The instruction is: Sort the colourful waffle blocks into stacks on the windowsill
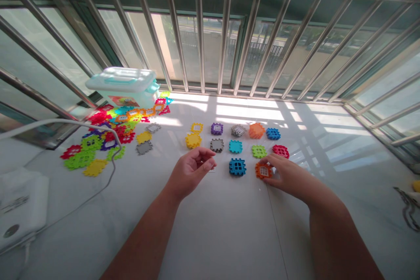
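Observation:
My right hand (pixel 288 173) has its thumb and fingers around the edges of an orange square window tile (pixel 263 170) with notched sides, low on the floor. My left hand (pixel 192 170) hovers just in front of a grey tile (pixel 217 145), its fingers loosely curled and a gap between thumb and index finger; no tile shows in it. A small whitish edge appears below its fingertips, too little to name. Between the hands lies a blue window tile stack (pixel 237 167). Behind are a turquoise tile (pixel 235 146), a lime green one (pixel 259 151) and a red one (pixel 281 151).
Farther back sit yellow (pixel 193 140), purple (pixel 217 129), orange (pixel 257 131) and blue (pixel 273 133) tile piles. At left, a mixed heap of tiles (pixel 88 148) spreads before a lidded plastic box (pixel 124 85). A white cable (pixel 113 166) crosses there. Metal railings (pixel 226 39) enclose the floor.

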`<state>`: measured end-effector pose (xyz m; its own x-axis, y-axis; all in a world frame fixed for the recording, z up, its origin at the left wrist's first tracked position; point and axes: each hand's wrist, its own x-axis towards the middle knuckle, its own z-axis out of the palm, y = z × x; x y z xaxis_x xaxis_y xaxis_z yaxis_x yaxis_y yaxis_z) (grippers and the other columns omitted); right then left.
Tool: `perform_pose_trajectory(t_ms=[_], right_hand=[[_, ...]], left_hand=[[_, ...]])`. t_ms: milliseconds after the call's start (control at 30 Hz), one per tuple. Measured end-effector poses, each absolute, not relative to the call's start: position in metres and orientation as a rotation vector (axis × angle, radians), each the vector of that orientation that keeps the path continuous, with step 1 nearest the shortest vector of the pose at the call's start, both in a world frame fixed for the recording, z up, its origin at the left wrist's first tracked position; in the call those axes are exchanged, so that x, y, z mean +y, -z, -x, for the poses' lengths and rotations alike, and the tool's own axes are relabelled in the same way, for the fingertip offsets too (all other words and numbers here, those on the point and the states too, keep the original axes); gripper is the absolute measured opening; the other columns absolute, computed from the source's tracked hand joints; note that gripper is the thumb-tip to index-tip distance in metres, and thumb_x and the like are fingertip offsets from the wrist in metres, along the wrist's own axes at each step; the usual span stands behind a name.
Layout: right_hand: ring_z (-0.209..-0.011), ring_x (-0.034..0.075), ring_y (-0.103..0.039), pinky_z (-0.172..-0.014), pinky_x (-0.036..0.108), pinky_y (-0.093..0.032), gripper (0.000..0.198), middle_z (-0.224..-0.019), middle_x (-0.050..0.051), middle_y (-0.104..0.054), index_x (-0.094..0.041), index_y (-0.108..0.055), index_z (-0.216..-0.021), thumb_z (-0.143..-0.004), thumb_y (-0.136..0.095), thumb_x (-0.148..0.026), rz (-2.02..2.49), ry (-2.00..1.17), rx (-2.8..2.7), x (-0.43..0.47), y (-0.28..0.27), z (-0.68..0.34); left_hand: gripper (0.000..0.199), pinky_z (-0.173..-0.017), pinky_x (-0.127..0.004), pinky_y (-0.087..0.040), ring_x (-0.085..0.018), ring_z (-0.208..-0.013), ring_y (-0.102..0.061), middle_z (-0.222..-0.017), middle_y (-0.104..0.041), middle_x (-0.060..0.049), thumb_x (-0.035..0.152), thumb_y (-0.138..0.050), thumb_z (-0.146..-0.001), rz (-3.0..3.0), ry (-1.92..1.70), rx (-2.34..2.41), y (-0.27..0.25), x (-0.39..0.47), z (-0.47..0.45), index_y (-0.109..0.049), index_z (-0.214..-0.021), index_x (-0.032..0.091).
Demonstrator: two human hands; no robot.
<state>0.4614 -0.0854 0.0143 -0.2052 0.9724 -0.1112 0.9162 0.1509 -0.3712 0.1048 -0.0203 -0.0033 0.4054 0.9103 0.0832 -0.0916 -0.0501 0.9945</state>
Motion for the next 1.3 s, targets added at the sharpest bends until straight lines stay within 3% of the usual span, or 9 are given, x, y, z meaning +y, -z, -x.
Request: perform_pose_trajectory(t_ms=[300,433,533,667,800,967,1133,1300], right_hand=[[-0.124,0.035,-0.070,-0.107,0.050,-0.057,0.042,-0.136,0.011,-0.071,-0.029,-0.071,-0.124,-0.083,-0.080,-0.034,1.869,-0.542,-2.251,-0.087,-0.012,-0.463],[-0.127,0.035,-0.068,-0.110,0.051,-0.055,0.044,-0.140,0.010,-0.069,-0.030,-0.070,-0.128,-0.087,-0.081,-0.042,1.834,-0.559,-2.253,-0.090,-0.017,-0.466],[-0.124,0.033,-0.068,-0.106,0.049,-0.056,0.038,-0.135,0.010,-0.071,-0.030,-0.071,-0.124,-0.094,-0.076,-0.051,1.754,-0.489,-2.242,-0.088,-0.024,-0.465],[-0.112,0.031,-0.069,-0.096,0.046,-0.056,0.025,-0.115,0.010,-0.074,-0.028,-0.071,-0.105,-0.100,-0.068,-0.053,1.635,-0.276,-2.160,-0.082,-0.031,-0.454],[-0.094,0.027,-0.067,-0.086,0.042,-0.053,0.027,-0.097,0.008,-0.072,-0.028,-0.067,-0.090,-0.104,-0.063,-0.050,1.547,-0.093,-2.072,-0.077,-0.031,-0.442],[-0.087,0.026,-0.065,-0.082,0.041,-0.050,0.033,-0.089,0.006,-0.070,-0.027,-0.064,-0.087,-0.107,-0.056,-0.052,1.614,-0.063,-2.077,-0.074,-0.023,-0.443],[-0.087,0.025,-0.064,-0.080,0.039,-0.048,0.034,-0.090,0.006,-0.069,-0.027,-0.062,-0.089,-0.110,-0.050,-0.051,1.650,-0.018,-2.046,-0.073,-0.021,-0.449],[-0.082,0.023,-0.063,-0.077,0.037,-0.047,0.036,-0.085,0.005,-0.067,-0.027,-0.060,-0.085,-0.110,-0.049,-0.050,1.648,0.038,-1.994,-0.075,-0.022,-0.446]], left_hand=[[0.034,-0.086,-0.034,-0.063,-0.019,-0.091,-0.075,-0.097,-0.077,-0.007,0.045,-0.077,-0.097,-1.371,-0.981,0.819,0.004,-0.019,-0.104,-0.072,-0.117,0.018],[0.034,-0.081,-0.031,-0.061,-0.017,-0.084,-0.071,-0.095,-0.077,-0.007,0.046,-0.076,-0.098,-1.377,-0.982,0.833,0.002,-0.019,-0.103,-0.072,-0.116,0.018],[0.034,-0.075,-0.029,-0.059,-0.015,-0.078,-0.068,-0.093,-0.076,-0.006,0.048,-0.073,-0.099,-1.440,-0.996,0.875,0.000,-0.017,-0.100,-0.072,-0.115,0.019],[0.025,-0.078,-0.031,-0.057,-0.017,-0.078,-0.065,-0.091,-0.074,-0.005,0.045,-0.066,-0.101,-1.762,-1.061,1.189,-0.001,-0.007,-0.088,-0.073,-0.106,0.021],[0.021,-0.101,-0.041,-0.053,-0.026,-0.098,-0.066,-0.102,-0.072,-0.011,0.033,-0.054,-0.100,-2.102,-1.034,1.748,0.003,0.011,-0.064,-0.071,-0.099,0.020],[0.037,-0.120,-0.050,-0.040,-0.036,-0.133,-0.055,-0.134,-0.065,-0.021,0.028,-0.051,-0.098,-2.005,-0.752,2.278,0.011,0.026,-0.031,-0.069,-0.126,0.012],[0.045,-0.115,-0.057,-0.045,-0.044,-0.141,-0.046,-0.154,-0.052,-0.026,0.030,-0.050,-0.100,-1.847,-0.551,2.526,0.015,0.023,-0.023,-0.068,-0.133,0.007],[0.038,-0.100,-0.061,-0.053,-0.047,-0.136,-0.049,-0.146,-0.055,-0.028,0.034,-0.054,-0.098,-1.769,-0.386,2.548,0.011,0.019,-0.027,-0.070,-0.125,0.012]])
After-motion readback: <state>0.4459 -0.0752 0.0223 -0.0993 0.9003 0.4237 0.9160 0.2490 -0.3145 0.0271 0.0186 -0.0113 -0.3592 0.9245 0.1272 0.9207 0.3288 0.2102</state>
